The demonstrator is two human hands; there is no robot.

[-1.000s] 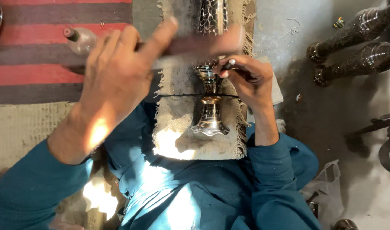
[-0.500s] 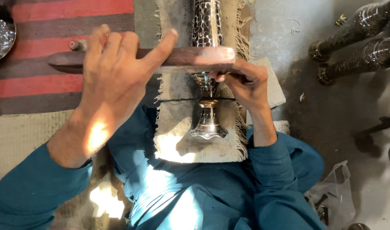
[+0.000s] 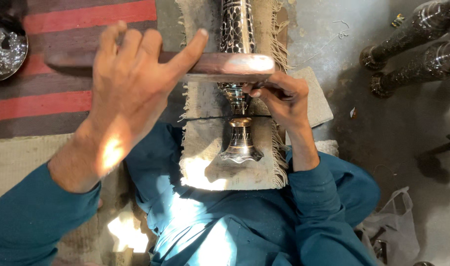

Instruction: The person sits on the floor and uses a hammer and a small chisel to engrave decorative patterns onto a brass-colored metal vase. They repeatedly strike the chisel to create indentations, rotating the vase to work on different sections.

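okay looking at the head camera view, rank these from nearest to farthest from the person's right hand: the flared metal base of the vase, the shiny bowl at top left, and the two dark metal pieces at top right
From the right hand:
1. Flared metal base of the vase, just below-left of the hand, on the fringed cloth.
2. Two dark metal pieces, up at the right on the grey floor.
3. Shiny bowl, far left edge, beyond the left hand.

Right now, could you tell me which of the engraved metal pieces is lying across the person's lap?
The engraved vase on the fringed cloth; the two others lie on the floor at right.
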